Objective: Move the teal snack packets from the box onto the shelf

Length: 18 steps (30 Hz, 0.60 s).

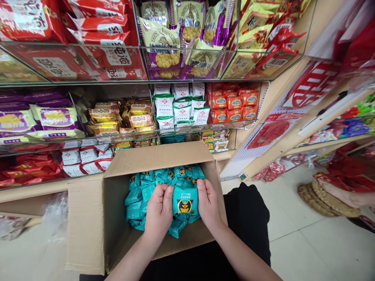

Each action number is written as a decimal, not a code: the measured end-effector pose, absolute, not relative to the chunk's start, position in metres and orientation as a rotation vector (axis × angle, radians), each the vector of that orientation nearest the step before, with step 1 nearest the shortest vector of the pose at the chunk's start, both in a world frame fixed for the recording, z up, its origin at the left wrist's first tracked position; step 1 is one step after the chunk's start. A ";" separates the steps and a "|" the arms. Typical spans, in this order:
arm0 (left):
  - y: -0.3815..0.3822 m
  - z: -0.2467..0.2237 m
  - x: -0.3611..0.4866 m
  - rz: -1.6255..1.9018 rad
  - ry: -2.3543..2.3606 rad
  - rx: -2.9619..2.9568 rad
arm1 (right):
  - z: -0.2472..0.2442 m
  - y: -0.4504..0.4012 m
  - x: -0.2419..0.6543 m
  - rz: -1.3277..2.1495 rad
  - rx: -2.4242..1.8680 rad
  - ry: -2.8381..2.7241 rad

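Observation:
A teal snack packet (183, 203) with a round black-and-yellow emblem is held up flat over an open cardboard box (88, 226). My left hand (159, 208) pinches its left edge between thumb and fingers. On the opposite edge, my right hand (208, 201) grips in the same way. Below and behind the held packet, a heap of teal packets (137, 199) of the same kind lies in the box. The hands and the held packet hide part of that heap.
Glass-fronted shelves of packaged snacks rise behind the box, with white-and-green packets (178, 111) and red packets (234, 102) in the middle row. A box flap (161, 158) stands up before the lowest shelf. Another person's foot in a woven sandal (328, 197) is at the right.

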<state>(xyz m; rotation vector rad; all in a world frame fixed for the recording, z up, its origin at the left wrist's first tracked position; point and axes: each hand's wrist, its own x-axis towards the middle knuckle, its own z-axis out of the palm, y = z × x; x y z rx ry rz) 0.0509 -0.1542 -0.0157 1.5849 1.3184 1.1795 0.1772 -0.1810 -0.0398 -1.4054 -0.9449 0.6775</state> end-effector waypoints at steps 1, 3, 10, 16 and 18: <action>-0.154 -0.016 0.051 1.178 1.314 1.600 | -0.039 -0.182 0.179 0.725 -1.360 -0.963; -0.152 -0.017 0.051 1.181 1.310 1.640 | -0.036 -0.184 0.185 0.868 -1.236 -1.033; -0.116 -0.005 0.037 0.973 1.155 1.998 | -0.023 -0.175 0.221 1.021 -1.293 -1.316; -0.026 -0.001 0.015 0.409 1.241 2.634 | -0.003 -0.107 0.265 0.333 -1.471 -1.574; -0.009 -0.005 0.013 0.071 1.226 2.610 | 0.000 -0.079 0.275 0.194 -1.494 -1.758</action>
